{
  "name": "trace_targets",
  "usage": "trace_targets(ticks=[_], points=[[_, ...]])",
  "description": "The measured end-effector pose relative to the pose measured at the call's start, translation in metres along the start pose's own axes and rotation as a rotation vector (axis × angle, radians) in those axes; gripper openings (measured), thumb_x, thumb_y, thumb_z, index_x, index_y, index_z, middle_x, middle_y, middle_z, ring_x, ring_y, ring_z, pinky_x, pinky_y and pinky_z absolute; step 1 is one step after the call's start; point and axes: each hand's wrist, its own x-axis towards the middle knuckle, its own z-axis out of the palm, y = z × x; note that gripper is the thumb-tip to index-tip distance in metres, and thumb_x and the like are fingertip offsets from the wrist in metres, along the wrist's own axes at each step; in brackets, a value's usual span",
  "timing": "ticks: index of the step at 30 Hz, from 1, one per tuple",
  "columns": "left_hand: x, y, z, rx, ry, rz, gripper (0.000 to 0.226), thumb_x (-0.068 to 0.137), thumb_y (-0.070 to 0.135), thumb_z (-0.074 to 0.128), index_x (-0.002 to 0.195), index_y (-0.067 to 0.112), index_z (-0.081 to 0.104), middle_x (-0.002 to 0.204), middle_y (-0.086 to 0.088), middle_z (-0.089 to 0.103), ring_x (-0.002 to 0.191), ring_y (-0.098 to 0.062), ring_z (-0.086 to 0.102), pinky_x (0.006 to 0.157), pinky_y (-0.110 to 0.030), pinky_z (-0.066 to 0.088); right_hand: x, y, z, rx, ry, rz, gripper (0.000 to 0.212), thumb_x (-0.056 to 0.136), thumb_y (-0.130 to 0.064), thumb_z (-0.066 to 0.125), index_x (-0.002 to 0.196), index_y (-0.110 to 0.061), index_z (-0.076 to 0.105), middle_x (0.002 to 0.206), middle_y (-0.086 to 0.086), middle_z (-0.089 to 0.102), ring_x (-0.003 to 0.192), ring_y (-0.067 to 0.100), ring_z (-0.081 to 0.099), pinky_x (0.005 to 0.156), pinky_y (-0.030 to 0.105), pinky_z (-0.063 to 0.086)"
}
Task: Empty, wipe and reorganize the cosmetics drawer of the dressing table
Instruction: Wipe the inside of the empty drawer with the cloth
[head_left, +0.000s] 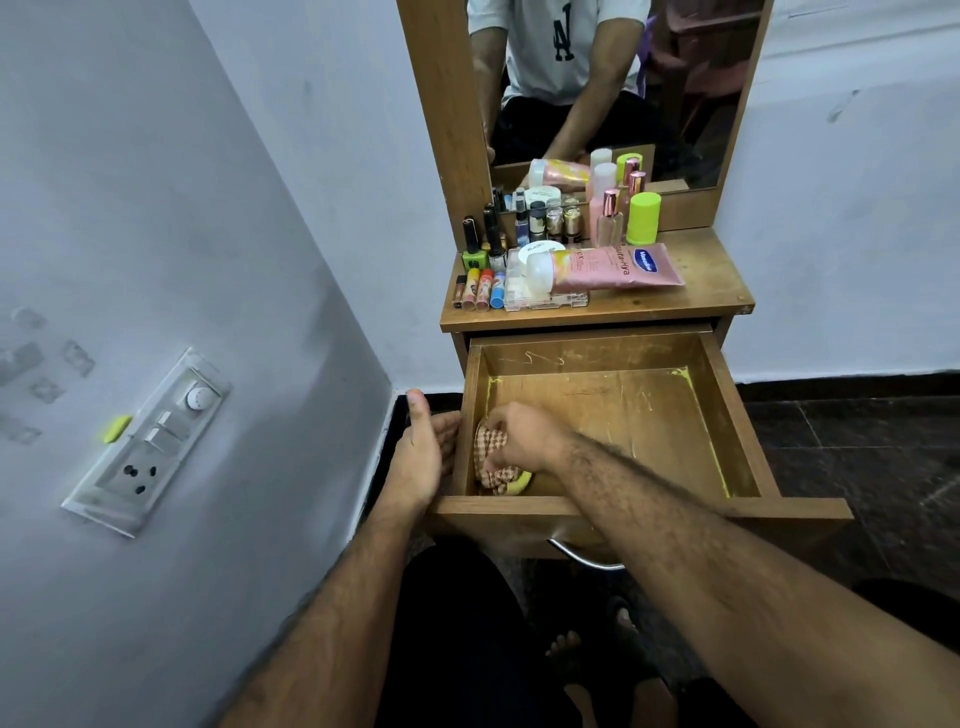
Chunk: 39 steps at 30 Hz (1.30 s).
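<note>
The wooden drawer (727, 410) of the dressing table stands pulled out, with only a cloth inside. My right hand (519, 436) grips a checked red-and-white cloth (493, 470) in the drawer's near left corner, pressing it onto the bottom. My left hand (423, 447) lies against the outside of the drawer's left wall, thumb up and fingers straight. The cosmetics stand on the table top (717, 291): a pink Vaseline tube (618, 267), a lime green bottle (643, 218), lip balm sticks (480, 288), a clear plastic box (545, 299) and several small bottles.
A mirror (613, 83) rises behind the table top and reflects a person. A wall with a switch and socket panel (150, 441) is close on the left. Dark floor tiles (857, 457) lie to the right. My feet in sandals (597, 644) are below the drawer.
</note>
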Motion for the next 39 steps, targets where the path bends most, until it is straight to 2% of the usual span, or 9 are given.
trace_targets(ticks=[4, 6, 9, 14, 18, 21, 25, 32, 39], points=[[-0.015, 0.004, 0.0, 0.754, 0.073, 0.281, 0.055, 0.1, 0.057, 0.031, 0.132, 0.023, 0.06, 0.129, -0.002, 0.065, 0.12, -0.023, 0.058, 0.098, -0.034, 0.045, -0.013, 0.008, -0.019, -0.113, -0.097, -0.025, 0.054, 0.088, -0.016, 0.072, 0.138, -0.027, 0.055, 0.134, -0.001, 0.058, 0.121, 0.019, 0.054, 0.095, 0.033, 0.05], [-0.025, 0.002, 0.002, 0.974, -0.013, 0.319, 0.053, 0.102, 0.05, 0.035, 0.15, 0.027, 0.038, 0.154, 0.004, 0.041, 0.137, -0.02, 0.044, 0.107, -0.036, 0.039, -0.017, 0.024, -0.034, -0.083, -0.114, 0.005, 0.052, 0.087, -0.012, 0.069, 0.136, -0.027, 0.057, 0.129, -0.001, 0.061, 0.11, 0.016, 0.057, 0.08, 0.023, 0.049], [-0.029, -0.007, 0.002, 1.151, -0.094, 0.27, 0.063, 0.102, 0.052, 0.024, 0.158, 0.025, 0.01, 0.165, 0.001, 0.007, 0.151, -0.018, 0.014, 0.121, -0.04, 0.019, -0.029, 0.051, -0.062, 0.082, -0.173, 0.047, 0.049, 0.082, -0.009, 0.074, 0.128, -0.017, 0.059, 0.119, 0.005, 0.065, 0.094, 0.014, 0.061, 0.068, 0.021, 0.049], [-0.02, -0.004, 0.007, 1.108, -0.142, 0.093, 0.072, 0.098, 0.064, 0.007, 0.157, 0.024, 0.0, 0.165, 0.001, -0.004, 0.152, -0.016, -0.001, 0.122, -0.046, 0.004, -0.052, 0.068, -0.081, 0.407, -0.332, 0.043, 0.021, 0.089, -0.003, 0.066, 0.107, -0.012, 0.067, 0.091, 0.006, 0.072, 0.073, 0.014, 0.069, 0.057, 0.022, 0.053], [-0.016, -0.002, 0.011, 1.093, -0.129, -0.003, 0.073, 0.096, 0.064, 0.002, 0.157, 0.024, -0.002, 0.165, 0.001, 0.002, 0.152, -0.019, 0.004, 0.122, -0.049, 0.008, -0.041, 0.049, -0.052, 0.329, -0.375, -0.011, 0.015, 0.091, -0.014, 0.065, 0.095, -0.026, 0.072, 0.099, 0.003, 0.071, 0.093, 0.02, 0.064, 0.091, 0.039, 0.051], [-0.018, -0.003, 0.014, 1.2, -0.118, 0.021, 0.066, 0.102, 0.051, 0.014, 0.156, 0.021, -0.006, 0.165, 0.001, 0.001, 0.152, -0.019, 0.004, 0.121, -0.049, 0.011, -0.032, 0.028, -0.03, 0.2, -0.41, -0.067, 0.011, 0.094, -0.02, 0.061, 0.097, -0.026, 0.07, 0.108, -0.004, 0.068, 0.107, 0.015, 0.059, 0.107, 0.04, 0.04], [-0.021, 0.0, 0.013, 1.22, -0.114, 0.044, 0.065, 0.101, 0.043, 0.018, 0.157, 0.018, -0.004, 0.165, 0.0, 0.001, 0.152, -0.019, 0.003, 0.122, -0.049, 0.008, -0.033, 0.04, -0.039, 0.146, -0.476, -0.052, 0.011, 0.093, -0.022, 0.062, 0.094, -0.027, 0.072, 0.097, -0.008, 0.069, 0.097, 0.015, 0.06, 0.095, 0.037, 0.047], [-0.027, 0.0, 0.012, 1.315, -0.095, 0.248, 0.078, 0.096, 0.064, 0.001, 0.157, 0.015, 0.007, 0.164, -0.004, -0.005, 0.151, -0.019, -0.012, 0.122, -0.044, -0.008, -0.05, 0.069, -0.075, 0.067, -0.452, 0.044, 0.018, 0.097, -0.02, 0.056, 0.092, -0.021, 0.073, 0.086, -0.007, 0.07, 0.074, 0.005, 0.063, 0.083, 0.026, 0.051], [-0.022, 0.007, 0.029, 1.173, -0.176, 0.226, 0.08, 0.095, 0.068, 0.001, 0.157, 0.018, 0.006, 0.164, 0.0, -0.004, 0.149, -0.011, -0.013, 0.121, -0.037, -0.006, -0.059, 0.067, -0.058, 0.089, -0.328, 0.018, 0.023, 0.098, -0.024, 0.053, 0.099, -0.017, 0.074, 0.093, -0.011, 0.07, 0.089, 0.006, 0.063, 0.091, 0.023, 0.045]])
